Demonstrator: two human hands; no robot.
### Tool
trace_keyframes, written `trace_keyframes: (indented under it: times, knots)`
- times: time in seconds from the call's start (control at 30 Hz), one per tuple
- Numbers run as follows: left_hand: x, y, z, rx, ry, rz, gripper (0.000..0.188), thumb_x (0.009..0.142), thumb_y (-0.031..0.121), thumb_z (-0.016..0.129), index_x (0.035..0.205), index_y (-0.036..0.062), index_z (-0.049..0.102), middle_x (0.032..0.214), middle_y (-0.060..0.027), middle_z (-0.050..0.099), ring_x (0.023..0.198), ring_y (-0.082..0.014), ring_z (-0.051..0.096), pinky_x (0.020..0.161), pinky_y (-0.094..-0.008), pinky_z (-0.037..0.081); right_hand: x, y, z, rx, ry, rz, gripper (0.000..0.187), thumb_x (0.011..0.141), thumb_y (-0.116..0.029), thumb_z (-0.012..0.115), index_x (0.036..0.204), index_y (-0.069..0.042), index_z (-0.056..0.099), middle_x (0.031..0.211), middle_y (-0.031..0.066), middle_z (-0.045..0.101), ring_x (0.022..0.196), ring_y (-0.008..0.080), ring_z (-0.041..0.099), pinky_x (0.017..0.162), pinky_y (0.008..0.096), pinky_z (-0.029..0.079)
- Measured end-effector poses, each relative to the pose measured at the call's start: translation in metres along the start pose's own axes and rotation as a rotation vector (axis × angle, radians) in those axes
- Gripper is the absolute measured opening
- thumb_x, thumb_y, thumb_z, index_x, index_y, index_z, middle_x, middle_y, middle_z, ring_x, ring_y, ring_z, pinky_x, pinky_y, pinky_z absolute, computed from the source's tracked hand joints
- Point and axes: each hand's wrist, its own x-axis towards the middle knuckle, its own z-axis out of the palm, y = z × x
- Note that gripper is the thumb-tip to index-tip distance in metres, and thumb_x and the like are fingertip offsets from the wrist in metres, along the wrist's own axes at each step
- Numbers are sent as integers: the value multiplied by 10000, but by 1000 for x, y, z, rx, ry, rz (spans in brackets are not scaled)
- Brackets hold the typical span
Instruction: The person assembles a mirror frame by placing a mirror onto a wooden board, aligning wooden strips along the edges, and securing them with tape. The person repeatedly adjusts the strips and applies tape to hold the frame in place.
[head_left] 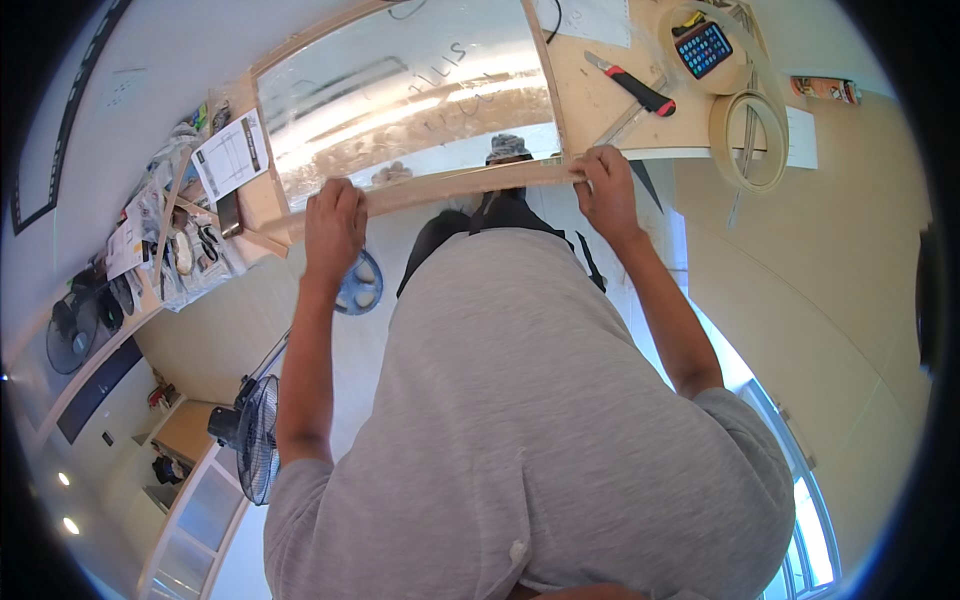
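Observation:
A long, narrow tan strip (pixel 470 184) runs along the near edge of a shiny, mirror-like panel (pixel 410 110), which has handwritten marks on it and a wooden border. My left hand (pixel 337 225) is closed on the strip toward its left end, fingers curled over the top. Toward the other end, my right hand (pixel 606 195) pinches the strip between thumb and fingers at the panel's near right corner. Between the hands the strip looks fairly straight. Whether it is stuck to the edge or merely held against it, I cannot tell.
On the bench's right lie a red and black utility knife (pixel 640 92), a phone (pixel 703 50) and a tan roll of banding (pixel 724 150) overhanging the edge. Papers (pixel 230 157) and plastic-bagged items (pixel 190 250) crowd the left. A standing fan (pixel 262 440) is behind my left arm.

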Motion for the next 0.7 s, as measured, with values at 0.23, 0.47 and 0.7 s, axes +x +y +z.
trace_keyframes:
  times: [0.23,0.47,0.7]
  knots:
    - [-54,4,73,55,162,-208,327,777,-2,690,1089,64,616,1214,-101,617,1141,-322,578,1017,-473,378,-35,-2,43,-11,94,-1,283,745,-20,758,1012,-86,691,1221,132,594,1155,348,567,980,460,437]
    - [-57,-7,97,37,174,-264,482,739,121,840,1174,139,635,1333,-82,544,1287,-336,480,1057,-499,339,-41,-5,50,182,149,167,366,818,-123,826,1146,-58,676,1377,158,550,1264,359,540,1053,447,458]
    - [-82,-39,62,-74,208,-148,617,759,200,870,1316,111,619,1351,-112,534,1286,-371,483,1099,-519,348,-47,-9,68,303,247,361,525,809,-111,843,1288,-50,638,1489,152,543,1210,294,629,937,372,556]
